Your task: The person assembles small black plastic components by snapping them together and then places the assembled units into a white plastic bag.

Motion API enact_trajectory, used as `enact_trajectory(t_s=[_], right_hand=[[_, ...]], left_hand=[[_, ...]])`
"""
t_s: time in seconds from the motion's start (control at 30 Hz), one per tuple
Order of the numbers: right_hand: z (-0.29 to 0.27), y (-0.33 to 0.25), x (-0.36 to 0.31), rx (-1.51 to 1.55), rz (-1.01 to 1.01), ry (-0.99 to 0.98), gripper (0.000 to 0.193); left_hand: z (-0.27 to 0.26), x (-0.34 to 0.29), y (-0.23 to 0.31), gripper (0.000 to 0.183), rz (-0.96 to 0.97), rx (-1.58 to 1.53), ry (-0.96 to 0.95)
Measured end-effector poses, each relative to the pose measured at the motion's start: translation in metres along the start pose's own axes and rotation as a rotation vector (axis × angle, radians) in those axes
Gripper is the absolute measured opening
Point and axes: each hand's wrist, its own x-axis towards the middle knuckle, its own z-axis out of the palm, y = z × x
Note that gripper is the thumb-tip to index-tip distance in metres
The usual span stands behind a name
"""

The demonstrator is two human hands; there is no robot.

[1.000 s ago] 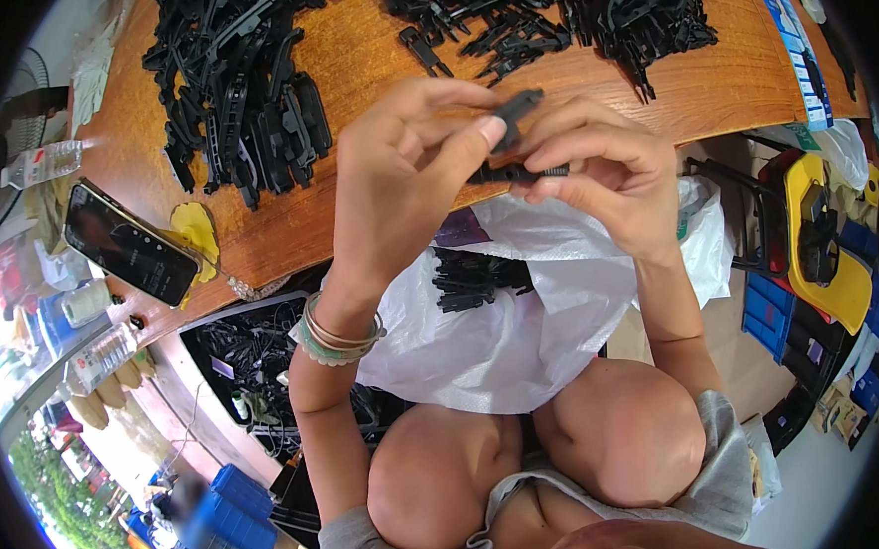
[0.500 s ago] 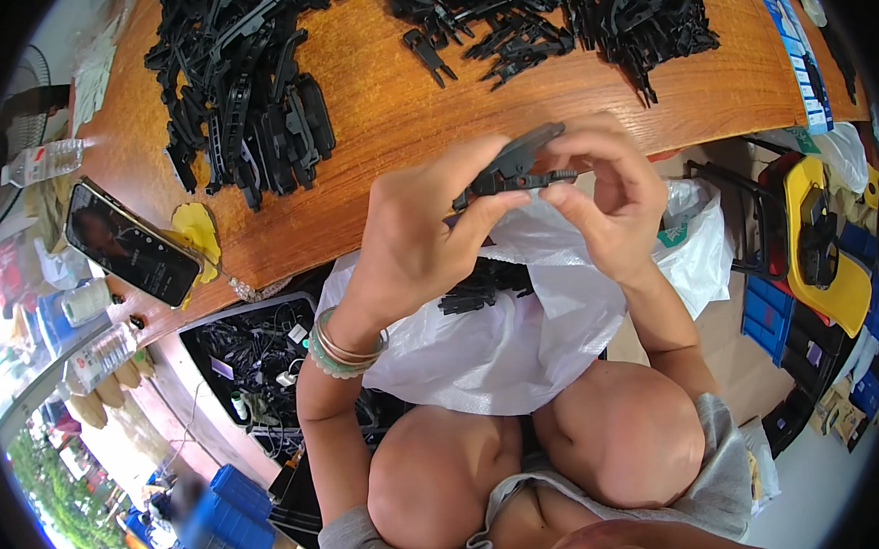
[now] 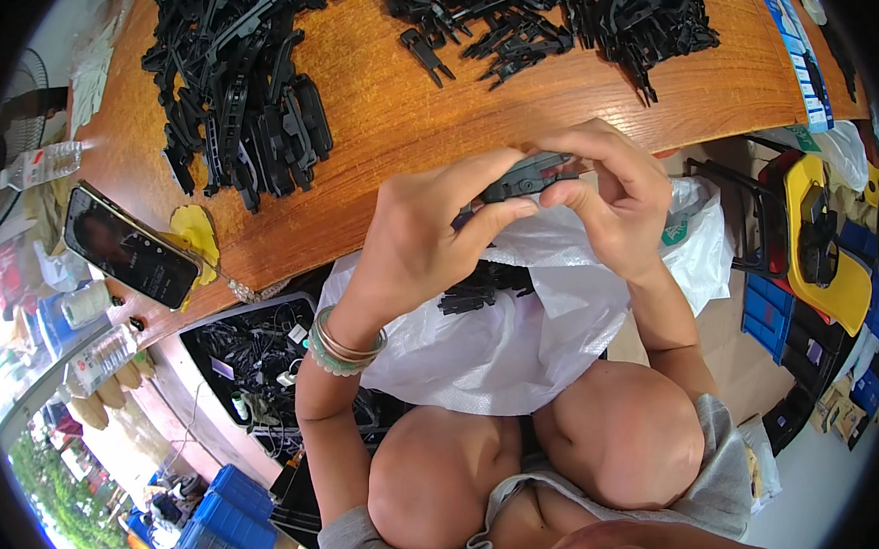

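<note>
Between my two hands is a black plastic part (image 3: 526, 177), held above the near edge of the wooden table (image 3: 393, 148). My left hand (image 3: 427, 220) pinches one end between thumb and fingers. The thumb and fingertips of my right hand (image 3: 609, 196) press on the other end. My fingers cover part of it. Under my hands, a white woven bag (image 3: 454, 363) spreads over my lap with several black parts (image 3: 485, 287) inside. A large pile of long black parts (image 3: 241, 96) lies on the table's left, and smaller black pieces (image 3: 645, 25) are heaped on the right.
A phone (image 3: 130, 248) leans at the table's left edge beside a yellow object (image 3: 196, 238). Below it, a bin (image 3: 256, 369) holds black parts. Plastic bottles (image 3: 44, 164) stand at far left. A yellow chair (image 3: 833, 284) is at right, near a blue crate (image 3: 766, 317).
The black part has turned between my fingers, so its raised upper piece now lies lower and more in line. My right fingers have closed in over its end.
</note>
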Motion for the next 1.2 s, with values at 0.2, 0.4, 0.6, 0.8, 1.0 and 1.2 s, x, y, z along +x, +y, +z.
enact_trajectory(t_s=[0.2, 0.4, 0.6, 0.8, 1.0, 1.2], right_hand=[[-0.011, -0.006, 0.0, 0.065, 0.228, -0.163, 0.031], [-0.002, 0.0, 0.014, -0.102, 0.05, -0.257, 0.022], [-0.008, 0.033, 0.057, -0.902, -0.328, 0.027, 0.02], [-0.009, 0.036, 0.047, -0.756, -0.432, 0.099, 0.022], [-0.005, 0.001, 0.028, 0.16, 0.166, 0.02, 0.024], [-0.004, -0.008, 0.024, 0.532, 0.236, -0.176, 0.021]], left_hand=[[-0.015, 0.016, -0.013, 0.022, 0.011, 0.0, -0.075], [-0.047, 0.086, -0.054, 0.022, -0.096, 0.087, 0.423], [-0.054, 0.119, -0.089, 0.027, -0.137, 0.139, 0.396], [-0.045, 0.075, -0.038, 0.017, -0.23, 0.275, 0.377], [-0.016, 0.028, -0.013, 0.02, -0.302, -0.592, 0.213], [-0.019, 0.018, -0.005, 0.027, -0.464, -0.55, -0.014]])
